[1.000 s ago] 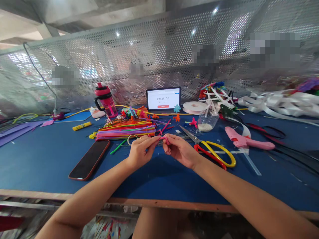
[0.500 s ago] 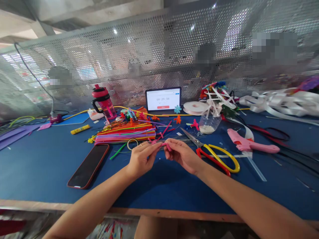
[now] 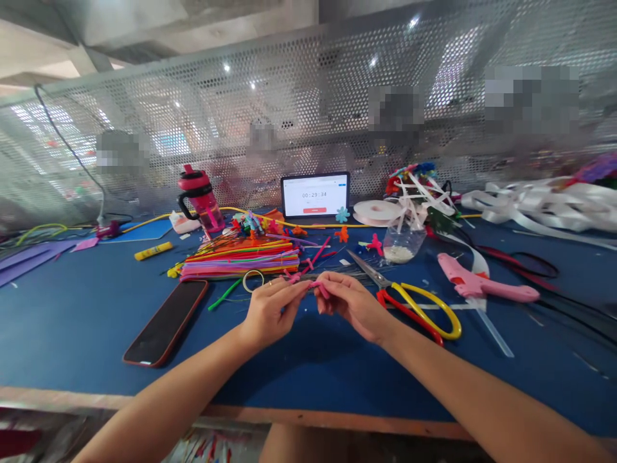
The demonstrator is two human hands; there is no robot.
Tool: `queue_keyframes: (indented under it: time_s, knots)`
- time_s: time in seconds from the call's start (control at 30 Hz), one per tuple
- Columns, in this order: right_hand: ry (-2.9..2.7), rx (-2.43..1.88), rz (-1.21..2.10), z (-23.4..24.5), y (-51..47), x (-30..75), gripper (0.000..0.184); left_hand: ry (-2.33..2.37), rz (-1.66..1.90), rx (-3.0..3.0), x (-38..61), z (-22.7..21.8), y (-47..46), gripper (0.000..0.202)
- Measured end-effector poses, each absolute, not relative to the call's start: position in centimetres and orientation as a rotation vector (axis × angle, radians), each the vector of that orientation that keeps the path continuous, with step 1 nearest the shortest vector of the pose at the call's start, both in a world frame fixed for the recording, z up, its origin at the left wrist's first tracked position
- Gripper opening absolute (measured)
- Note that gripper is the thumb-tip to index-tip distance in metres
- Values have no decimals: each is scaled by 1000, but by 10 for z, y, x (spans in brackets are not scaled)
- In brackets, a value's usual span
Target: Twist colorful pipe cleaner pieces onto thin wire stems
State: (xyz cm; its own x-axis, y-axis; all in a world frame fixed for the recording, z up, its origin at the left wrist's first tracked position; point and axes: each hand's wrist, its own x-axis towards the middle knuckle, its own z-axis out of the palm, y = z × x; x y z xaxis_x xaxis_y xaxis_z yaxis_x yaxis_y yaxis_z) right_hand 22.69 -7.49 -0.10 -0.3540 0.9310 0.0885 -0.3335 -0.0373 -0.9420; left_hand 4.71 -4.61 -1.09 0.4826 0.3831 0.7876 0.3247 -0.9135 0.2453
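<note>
My left hand and my right hand meet over the middle of the blue table. Both pinch a short pink pipe cleaner between their fingertips, the left hand at its left end, the right hand at its bent right end. A bundle of coloured pipe cleaners lies just behind my hands. Scissors with red and yellow handles rest right of my right hand.
A phone lies face up at the left. A tablet showing a timer stands at the back, with a pink bottle, a ribbon roll, a pink glue gun and loose white ribbon. A perforated metal screen closes the far side.
Both hands stay pinched on the pink pipe cleaner with only small finger shifts. The view has shifted slightly. The timer has advanced by a second.
</note>
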Motion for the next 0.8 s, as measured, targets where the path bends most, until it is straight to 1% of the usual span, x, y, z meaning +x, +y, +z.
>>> queue_keyframes:
  time_s: [0.57,0.8]
  knots:
    - [-1306,-806,1522,-3,-74,229,25,678,1382,2652,46,-12,-48,33]
    - [-1229,-782,1604,-4,-74,229,25,693,1381,2634,47,-11,-48,33]
